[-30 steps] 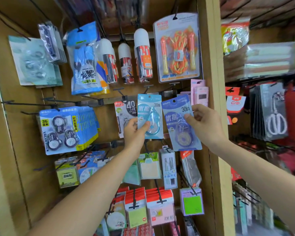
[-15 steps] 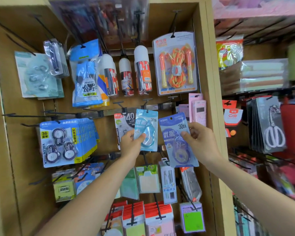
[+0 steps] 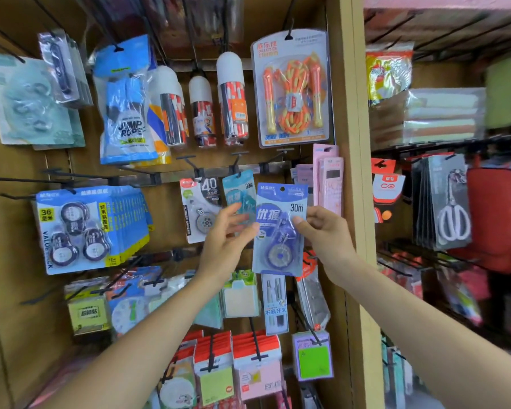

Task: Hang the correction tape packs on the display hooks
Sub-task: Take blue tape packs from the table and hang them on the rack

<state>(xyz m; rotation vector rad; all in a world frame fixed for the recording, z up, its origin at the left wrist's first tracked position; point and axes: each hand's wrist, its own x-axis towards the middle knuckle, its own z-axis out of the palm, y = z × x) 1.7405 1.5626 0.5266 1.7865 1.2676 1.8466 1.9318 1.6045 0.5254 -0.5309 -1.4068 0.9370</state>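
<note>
two bare forearms reach up from the near edge, and between them is the purple correction tape pack (image 3: 279, 231), held out in front of the display. the right hand (image 3: 325, 231) pinches its right edge, thumb on the front face, other fingers tucked behind the card. the left hand (image 3: 224, 237) sits at the pack's left edge, thumb touching the plastic, fingers (image 3: 233, 209) spread loosely; whether it truly grips i cannot tell. the pack stands upright, long axis vertical, printed face toward the camera, hang hole (image 3: 282, 189) at the top, tape wheel low.

just behind the left hand, a teal correction tape pack (image 3: 239, 191) looks to be on its hook already, hanging straight down. beside it to the left hangs a white-and-black pack marked 40 (image 3: 202, 209).

so the step in hand, by my read: the purple pack is being lined up for hanging. next it wants lifting and pushing away so the hole meets a free hook tip (image 3: 284, 150) on the metal rail (image 3: 219, 172), card kept square.

further back, the orange jump rope blister (image 3: 292, 90) hangs above.
</note>
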